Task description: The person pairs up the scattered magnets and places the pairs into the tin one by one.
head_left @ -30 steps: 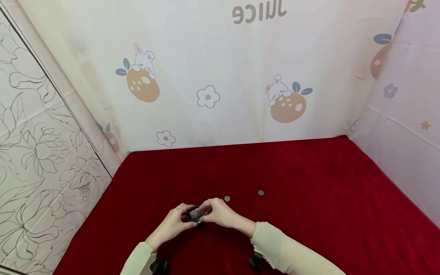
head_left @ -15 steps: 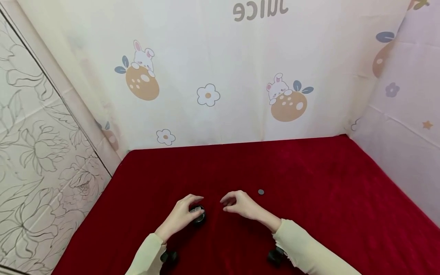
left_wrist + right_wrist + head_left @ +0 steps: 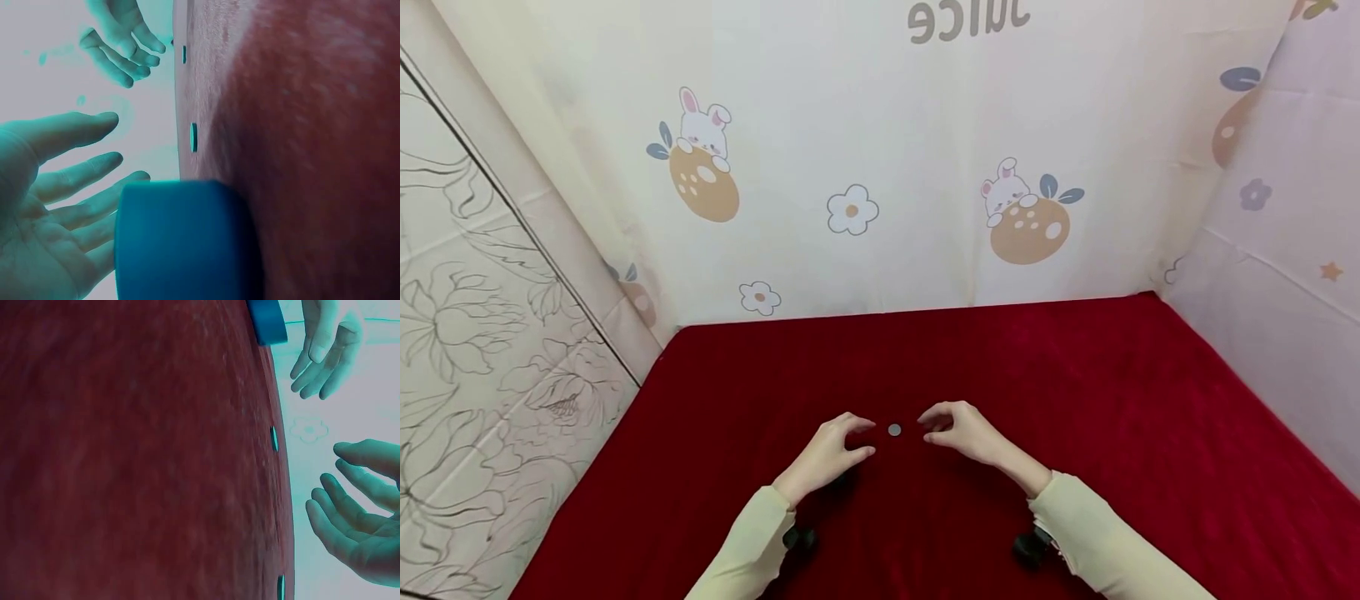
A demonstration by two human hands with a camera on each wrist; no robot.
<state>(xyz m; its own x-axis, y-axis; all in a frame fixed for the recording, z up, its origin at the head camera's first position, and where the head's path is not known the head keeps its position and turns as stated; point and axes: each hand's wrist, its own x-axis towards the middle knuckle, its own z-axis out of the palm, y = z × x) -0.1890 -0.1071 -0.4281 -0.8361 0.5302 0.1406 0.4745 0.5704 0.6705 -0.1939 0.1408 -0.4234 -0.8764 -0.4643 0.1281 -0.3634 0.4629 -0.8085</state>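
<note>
My left hand [image 3: 829, 450] hovers over the red cloth with fingers and thumb spread apart, holding nothing. Partly under it stands a short, round black container [image 3: 842, 482], which fills the lower middle of the left wrist view as a dark blue cylinder [image 3: 184, 244]. Its top is hidden from the head view. Between the two hands lies a small grey disc [image 3: 894, 430], nearer the left fingertips and touched by neither. My right hand [image 3: 967, 433] is also raised, its fingers loosely bent and holding nothing. A second disc [image 3: 281, 587] shows in the right wrist view; in the head view the right hand covers it.
Red velvety cloth [image 3: 1037, 367] covers the table. A pale curtain [image 3: 910, 150] printed with rabbits and flowers rises behind it, and other hangings stand at both sides. Dark wrist cameras [image 3: 1032, 548] hang below the sleeves.
Both hands have left the container, which they were gripping a second ago. They moved to the right and away from me, the right hand farther. The container stays on the cloth.
</note>
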